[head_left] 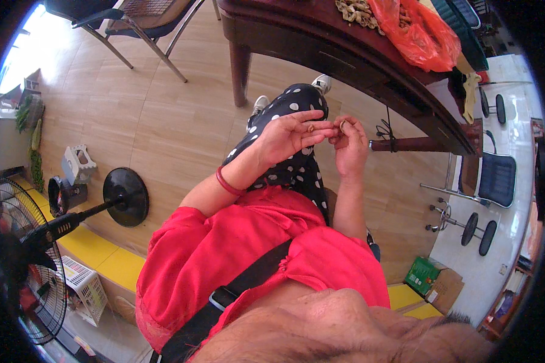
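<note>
My left hand [287, 134] is raised over my lap, palm up, fingers half curled, with a small tan peanut-like piece [312, 127] resting at its fingertips. My right hand [350, 140] meets it from the right and pinches another small tan piece [342, 125] between thumb and forefinger. The fingertips of both hands touch. A red band [226, 183] circles my left wrist. Below the hands are my legs in black trousers with white dots [284, 163].
A dark wooden table [345, 57] stands in front, carrying an orange plastic bag [421, 33] and a heap of tan shells [357, 12]. A standing fan [24, 242] is at left, its round base [126, 196] on the floor. A folding chair [139, 18] stands behind, office chairs [493, 178] at right.
</note>
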`<state>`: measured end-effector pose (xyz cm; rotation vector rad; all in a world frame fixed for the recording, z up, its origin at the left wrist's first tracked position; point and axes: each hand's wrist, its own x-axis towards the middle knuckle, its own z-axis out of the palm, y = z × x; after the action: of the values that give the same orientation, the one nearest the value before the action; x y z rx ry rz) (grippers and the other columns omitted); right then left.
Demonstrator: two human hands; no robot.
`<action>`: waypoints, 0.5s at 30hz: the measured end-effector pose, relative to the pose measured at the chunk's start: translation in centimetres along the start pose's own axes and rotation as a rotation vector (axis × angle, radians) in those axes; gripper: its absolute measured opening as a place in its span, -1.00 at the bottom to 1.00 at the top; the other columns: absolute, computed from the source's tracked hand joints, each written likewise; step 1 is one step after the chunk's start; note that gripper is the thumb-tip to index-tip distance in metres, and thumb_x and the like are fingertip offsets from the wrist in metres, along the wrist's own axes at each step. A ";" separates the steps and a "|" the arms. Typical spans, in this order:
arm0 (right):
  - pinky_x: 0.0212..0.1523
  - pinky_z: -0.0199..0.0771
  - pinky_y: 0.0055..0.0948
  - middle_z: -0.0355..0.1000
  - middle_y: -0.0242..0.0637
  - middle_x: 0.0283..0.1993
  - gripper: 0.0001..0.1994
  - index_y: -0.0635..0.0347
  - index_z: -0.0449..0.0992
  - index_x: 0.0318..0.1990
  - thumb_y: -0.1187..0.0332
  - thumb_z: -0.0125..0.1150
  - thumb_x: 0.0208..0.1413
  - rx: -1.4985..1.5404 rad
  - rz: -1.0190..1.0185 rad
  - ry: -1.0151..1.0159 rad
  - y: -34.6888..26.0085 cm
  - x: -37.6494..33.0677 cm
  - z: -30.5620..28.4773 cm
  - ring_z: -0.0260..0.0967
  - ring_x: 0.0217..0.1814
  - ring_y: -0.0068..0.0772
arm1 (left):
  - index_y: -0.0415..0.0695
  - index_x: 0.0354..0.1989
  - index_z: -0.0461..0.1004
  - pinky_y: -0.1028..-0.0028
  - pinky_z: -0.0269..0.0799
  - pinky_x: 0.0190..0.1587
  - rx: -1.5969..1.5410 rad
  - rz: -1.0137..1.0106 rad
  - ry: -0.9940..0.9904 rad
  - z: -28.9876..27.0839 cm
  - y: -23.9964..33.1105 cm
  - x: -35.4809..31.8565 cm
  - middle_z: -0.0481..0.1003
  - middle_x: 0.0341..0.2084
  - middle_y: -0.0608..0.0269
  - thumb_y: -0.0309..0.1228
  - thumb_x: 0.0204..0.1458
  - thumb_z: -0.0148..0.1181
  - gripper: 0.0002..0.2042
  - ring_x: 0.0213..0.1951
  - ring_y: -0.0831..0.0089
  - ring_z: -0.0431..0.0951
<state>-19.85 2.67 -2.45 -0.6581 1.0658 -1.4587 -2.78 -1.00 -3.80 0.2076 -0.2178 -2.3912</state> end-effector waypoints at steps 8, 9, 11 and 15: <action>-0.55 0.23 -0.65 0.38 -0.34 -0.33 -0.86 0.19 0.37 -0.24 0.41 -0.02 0.04 0.201 0.063 -0.061 -0.5 -0.1 0.0 0.30 -0.45 -0.56 | -0.45 0.18 -0.07 0.34 0.34 0.08 -0.080 0.015 -0.023 -0.1 0.2 0.0 0.19 0.08 -0.26 -0.59 0.03 -0.23 -0.51 0.08 0.02 0.31; -0.56 0.22 -0.66 0.37 -0.35 -0.35 -0.87 0.20 0.38 -0.25 0.42 0.00 0.03 0.191 0.059 -0.058 -0.6 -0.2 0.1 0.29 -0.46 -0.56 | -0.45 0.18 -0.06 0.34 0.34 0.08 -0.086 0.009 -0.019 0.0 0.2 0.0 0.19 0.08 -0.26 -0.58 0.02 -0.23 -0.51 0.09 0.02 0.31; -0.57 0.21 -0.65 0.36 -0.39 -0.41 -0.89 0.20 0.40 -0.28 0.44 0.07 0.02 0.084 0.018 -0.047 -0.5 -0.6 0.2 0.27 -0.49 -0.57 | -0.45 0.17 -0.04 0.34 0.34 0.07 -0.097 -0.006 -0.012 0.0 0.3 -0.1 0.19 0.08 -0.26 -0.57 0.01 -0.22 -0.50 0.09 0.03 0.31; -0.58 0.23 -0.60 0.31 -0.46 -0.52 -0.93 0.20 0.46 -0.36 0.47 0.19 -0.03 -0.503 -0.312 -0.043 -0.2 -1.4 0.8 0.25 -0.53 -0.58 | -0.44 0.15 0.01 0.31 0.32 0.09 -0.132 -0.017 -0.015 -0.3 0.1 0.0 0.20 0.08 -0.24 -0.49 0.02 -0.24 -0.51 0.08 0.06 0.32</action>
<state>-18.95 3.84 -1.68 -1.2529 1.3552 -1.4333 -2.70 -1.09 -4.05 0.1308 -0.0652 -2.4144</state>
